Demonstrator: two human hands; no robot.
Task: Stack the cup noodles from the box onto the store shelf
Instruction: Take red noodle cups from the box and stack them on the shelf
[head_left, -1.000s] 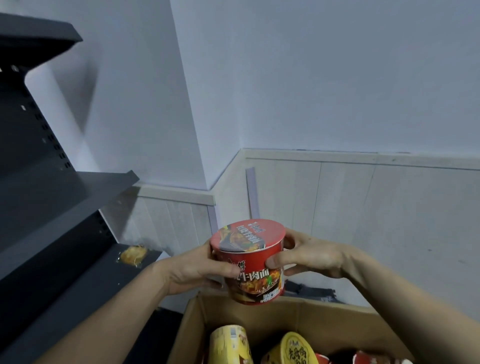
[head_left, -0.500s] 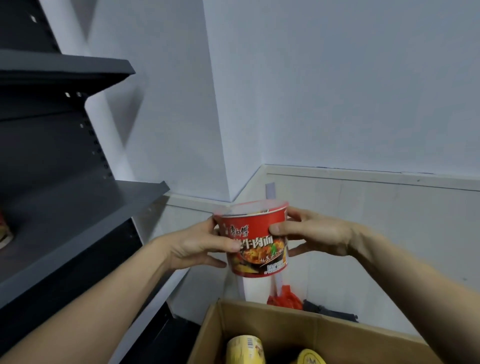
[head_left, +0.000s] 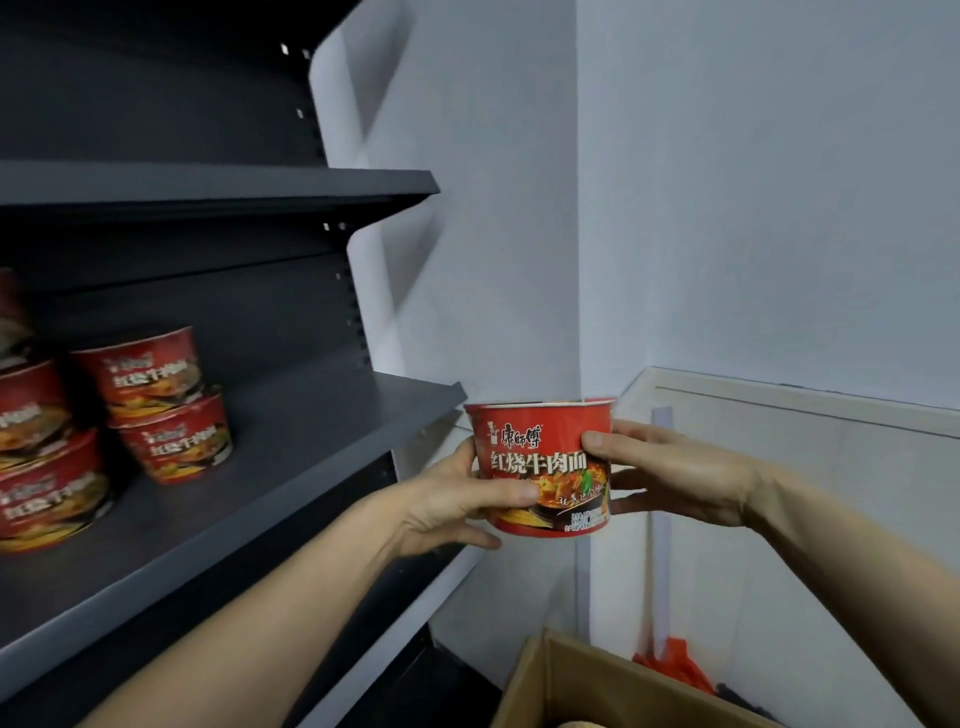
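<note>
Noodle cup, left hand and right hand gripping, clears shelf edge.

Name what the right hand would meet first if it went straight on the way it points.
Beyond the red cup in its grip, the right hand would likely meet the left hand first, then the shelf corner; depth is unclear.

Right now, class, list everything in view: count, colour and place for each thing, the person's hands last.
held cup noodle: one, red, between both hands by the middle shelf's right corner
shelved cup noodles: at least five, red, stacked at left on the middle shelf
shelving: one unit, dark grey, left
cardboard box: one, brown, bottom right
orange thing: one, on the floor behind the box, unclear
left hand: one, grips the cup's left side
right hand: one, grips its right side
</note>
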